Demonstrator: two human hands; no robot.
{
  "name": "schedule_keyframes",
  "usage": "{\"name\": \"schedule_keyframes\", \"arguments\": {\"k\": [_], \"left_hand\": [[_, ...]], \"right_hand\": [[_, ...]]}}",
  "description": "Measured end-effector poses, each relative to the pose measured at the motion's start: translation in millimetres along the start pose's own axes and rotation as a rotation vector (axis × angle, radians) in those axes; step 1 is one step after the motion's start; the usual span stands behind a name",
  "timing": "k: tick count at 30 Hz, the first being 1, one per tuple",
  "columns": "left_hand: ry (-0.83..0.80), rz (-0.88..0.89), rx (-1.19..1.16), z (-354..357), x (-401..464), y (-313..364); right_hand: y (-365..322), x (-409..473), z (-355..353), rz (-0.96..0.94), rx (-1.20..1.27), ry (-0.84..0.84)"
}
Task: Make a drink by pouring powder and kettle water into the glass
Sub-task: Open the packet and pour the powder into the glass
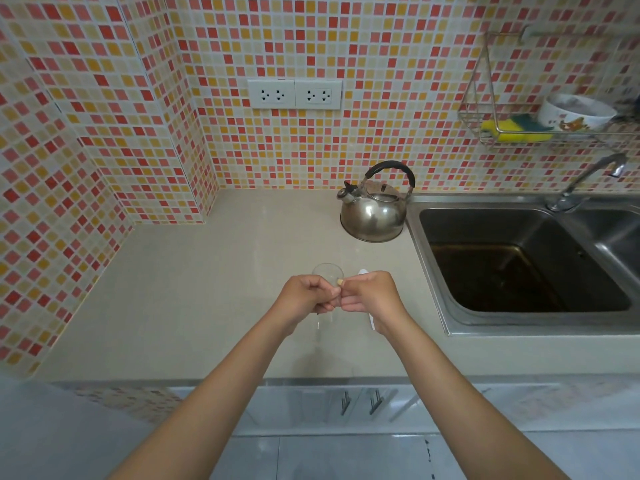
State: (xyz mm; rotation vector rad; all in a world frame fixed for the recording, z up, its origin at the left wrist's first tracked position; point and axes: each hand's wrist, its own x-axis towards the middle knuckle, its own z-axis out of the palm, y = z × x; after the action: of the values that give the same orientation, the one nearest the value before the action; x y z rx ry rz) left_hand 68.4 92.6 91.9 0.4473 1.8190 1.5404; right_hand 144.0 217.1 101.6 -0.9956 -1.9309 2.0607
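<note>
Left hand [304, 294] and right hand [369, 292] pinch a small packet [340, 282] together above the glass [327, 271]; kettle [375, 209] stands beyond the glass.

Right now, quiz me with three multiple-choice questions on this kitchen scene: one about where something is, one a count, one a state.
1. Where does the kettle stand?
A. inside the sink
B. on the counter beside the sink
C. on the wire rack

2. How many wall socket plates show?
A. two
B. one
C. four

3. What are the hands doing?
A. lifting the kettle
B. resting flat on the counter
C. pinching something small together above the glass

Answers: 1 B, it sits on the counter left of the sink. 2 A, two plates sit side by side. 3 C, left hand and right hand meet over the glass.
</note>
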Motion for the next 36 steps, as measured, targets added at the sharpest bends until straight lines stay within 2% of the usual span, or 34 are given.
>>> {"name": "schedule_keyframes", "arguments": {"k": [15, 20, 24, 27, 32, 34, 36], "left_hand": [[0.031, 0.015, 0.025, 3.8, 5.1, -1.9], [0.05, 0.059, 0.181, 7.2, 6.9, -5.2], [0.092, 0.103, 0.379, 9.6, 7.0, -6.6], [0.158, 0.1, 0.365, 12.3, 7.0, -7.2], [0.327, 0.079, 0.335, 11.5, 9.7, -6.0], [0.406, 0.132, 0.514, 10.7, 10.9, -6.7], [0.377, 0.286, 0.659, 9.6, 11.0, -9.1]], "right_hand": [[1.0, 5.7, 2.3, 0.011, -0.014, 0.044], [0.8, 6.8, 2.7, 0.04, -0.059, 0.066], [-3.7, 8.7, 4.8, 0.112, -0.232, 0.051], [-4.7, 13.2, 8.5, 0.096, -0.402, 0.061], [-4.6, 17.7, 9.6, -0.031, -0.617, 0.126], [-9.0, 16.3, 7.8, -0.06, -0.695, 0.128], [-14.3, 16.7, 4.5, -0.082, -0.712, 0.125]]}}
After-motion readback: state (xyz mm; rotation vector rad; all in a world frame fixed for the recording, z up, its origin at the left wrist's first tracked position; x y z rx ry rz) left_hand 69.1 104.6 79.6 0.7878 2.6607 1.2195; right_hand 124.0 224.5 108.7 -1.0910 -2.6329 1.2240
